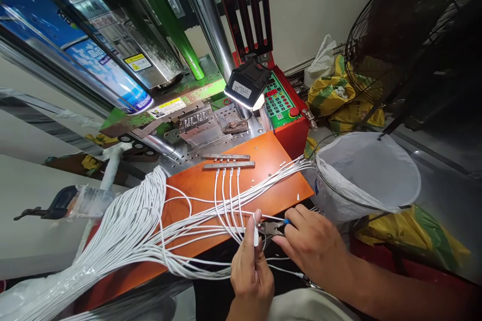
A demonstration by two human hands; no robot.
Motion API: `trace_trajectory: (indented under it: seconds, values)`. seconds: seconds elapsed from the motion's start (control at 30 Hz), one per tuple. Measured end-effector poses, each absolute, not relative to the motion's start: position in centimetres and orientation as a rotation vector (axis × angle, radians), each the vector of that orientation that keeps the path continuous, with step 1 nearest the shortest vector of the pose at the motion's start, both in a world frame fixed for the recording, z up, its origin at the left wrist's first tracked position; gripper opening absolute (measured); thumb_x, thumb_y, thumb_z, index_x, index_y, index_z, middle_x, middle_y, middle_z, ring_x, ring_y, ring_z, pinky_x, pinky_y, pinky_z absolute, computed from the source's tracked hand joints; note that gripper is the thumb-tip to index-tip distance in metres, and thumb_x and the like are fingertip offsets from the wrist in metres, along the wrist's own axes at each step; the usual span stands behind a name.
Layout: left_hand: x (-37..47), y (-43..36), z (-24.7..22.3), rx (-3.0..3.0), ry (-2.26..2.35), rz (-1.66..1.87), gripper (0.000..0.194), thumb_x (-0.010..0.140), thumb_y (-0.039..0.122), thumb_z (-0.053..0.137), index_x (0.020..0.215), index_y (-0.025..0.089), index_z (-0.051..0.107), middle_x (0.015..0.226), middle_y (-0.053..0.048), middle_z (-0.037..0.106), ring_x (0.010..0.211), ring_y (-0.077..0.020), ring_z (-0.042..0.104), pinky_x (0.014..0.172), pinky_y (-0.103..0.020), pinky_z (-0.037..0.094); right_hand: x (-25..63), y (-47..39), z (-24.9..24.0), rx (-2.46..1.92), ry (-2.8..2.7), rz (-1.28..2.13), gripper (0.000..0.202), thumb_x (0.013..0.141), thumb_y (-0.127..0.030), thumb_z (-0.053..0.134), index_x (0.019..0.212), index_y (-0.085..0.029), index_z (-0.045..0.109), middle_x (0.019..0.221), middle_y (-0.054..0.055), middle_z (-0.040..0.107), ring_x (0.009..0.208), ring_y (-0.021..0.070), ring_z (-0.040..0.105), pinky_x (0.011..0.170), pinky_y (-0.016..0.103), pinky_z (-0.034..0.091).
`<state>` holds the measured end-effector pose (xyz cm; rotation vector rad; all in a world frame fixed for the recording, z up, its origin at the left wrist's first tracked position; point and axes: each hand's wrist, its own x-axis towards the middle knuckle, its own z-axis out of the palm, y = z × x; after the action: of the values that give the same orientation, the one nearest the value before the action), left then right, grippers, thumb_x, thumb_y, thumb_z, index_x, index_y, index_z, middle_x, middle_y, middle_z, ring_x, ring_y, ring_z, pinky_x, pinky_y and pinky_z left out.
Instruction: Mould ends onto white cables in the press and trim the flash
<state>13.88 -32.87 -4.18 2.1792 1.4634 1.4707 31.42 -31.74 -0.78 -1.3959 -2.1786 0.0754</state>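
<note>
Low in the view, my left hand (251, 271) pinches a small white connector (256, 237) on a cable between thumb and fingers. Just right of it, my right hand (316, 243) is wrapped round pliers (273, 228), whose metal jaws are at the connector; a bit of blue handle shows. Many white cables (139, 220) run across the orange board (259, 148), from a thick bundle at the left. Two metal bars (229, 165) lie on the board, and several cables end at the nearer bar.
Behind the board stands a press with a metal bed (205, 135), a black lamp (248, 83) and a green control panel (280, 100). A white-lined bin (369, 170) stands right. Yellow bags (335, 93) and a wire fan guard are beyond. A clamp (56, 204) sits left.
</note>
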Motion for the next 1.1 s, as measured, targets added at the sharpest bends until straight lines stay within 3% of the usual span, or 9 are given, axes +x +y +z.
trace_trajectory:
  seconds: [0.4,0.5,0.6,0.7,0.87,0.93,1.0,1.1]
  values:
    - [13.1,-32.6,-2.9,2.332,1.291,1.383,0.057,0.104,0.005,0.049,0.159,0.019,0.049,0.137,-0.015,0.072,0.123,-0.0261,0.072,0.104,-0.034,0.061,33.5,-30.2,-0.3,-1.185,-2.366,0.125,0.031,0.103,-0.029,0.065,0.074,-0.019,0.06,0.078,0.003,0.06,0.072,0.018,0.051,0.059,0.035,0.024]
    - [13.0,-32.5,-2.2,2.086,1.274,1.36,0.047,0.106,0.014,0.051,0.152,0.024,0.06,0.132,-0.012,0.075,0.121,-0.0261,0.074,0.105,-0.035,0.06,34.2,-29.9,-0.5,-1.172,-2.378,0.105,0.034,0.105,-0.034,0.062,0.075,-0.019,0.061,0.076,0.003,0.059,0.07,0.0171,0.049,0.058,0.035,0.022]
    - [12.8,-32.2,-1.3,1.555,1.264,1.279,0.035,0.107,0.031,0.056,0.137,0.021,0.072,0.122,-0.012,0.079,0.109,-0.029,0.078,0.097,-0.038,0.065,34.6,-29.5,-0.2,-1.181,-2.336,0.033,0.036,0.106,-0.036,0.059,0.074,-0.02,0.061,0.08,0.004,0.059,0.075,0.0186,0.05,0.062,0.035,0.027]
    - [12.4,-32.0,-0.5,1.192,1.187,1.154,0.04,0.105,0.044,0.061,0.129,0.016,0.076,0.115,-0.015,0.08,0.098,-0.0297,0.08,0.088,-0.04,0.067,34.8,-29.1,0.3,-1.163,-2.325,-0.032,0.036,0.106,-0.038,0.061,0.075,-0.02,0.061,0.088,0.007,0.063,0.084,0.0215,0.052,0.069,0.036,0.031]
    - [12.0,-31.6,0.2,1.201,1.11,1.016,0.036,0.106,0.042,0.059,0.126,0.017,0.075,0.116,-0.013,0.077,0.1,-0.026,0.075,0.089,-0.036,0.062,34.4,-28.9,0.3,-1.125,-2.365,-0.008,0.036,0.105,-0.04,0.061,0.076,-0.019,0.062,0.085,0.006,0.061,0.082,0.0209,0.051,0.067,0.035,0.03]
    - [11.9,-31.2,0.4,1.301,1.121,0.986,0.033,0.106,0.042,0.059,0.122,0.017,0.074,0.108,-0.011,0.076,0.092,-0.0224,0.072,0.085,-0.033,0.06,34.3,-29.1,0.2,-1.128,-2.351,0.068,0.04,0.107,-0.04,0.058,0.074,-0.019,0.062,0.08,0.004,0.059,0.074,0.0184,0.049,0.062,0.035,0.026]
    - [11.8,-30.7,0.5,1.444,1.169,0.974,0.026,0.104,0.041,0.063,0.104,0.017,0.073,0.09,-0.006,0.071,0.078,-0.0172,0.065,0.074,-0.027,0.055,34.2,-29.3,0.2,-1.149,-2.316,0.256,0.044,0.11,-0.041,0.052,0.074,-0.018,0.062,0.078,0.004,0.06,0.071,0.0161,0.049,0.06,0.034,0.023]
    - [11.5,-29.7,0.6,1.547,1.127,0.94,0.037,0.107,0.04,0.058,0.078,0.017,0.062,0.071,0.0,0.056,0.065,-0.0123,0.052,0.064,-0.024,0.044,34.2,-29.7,0.5,-1.171,-2.142,0.904,0.053,0.111,-0.047,0.046,0.07,-0.017,0.062,0.071,0.002,0.06,0.066,0.0131,0.051,0.06,0.029,0.028]
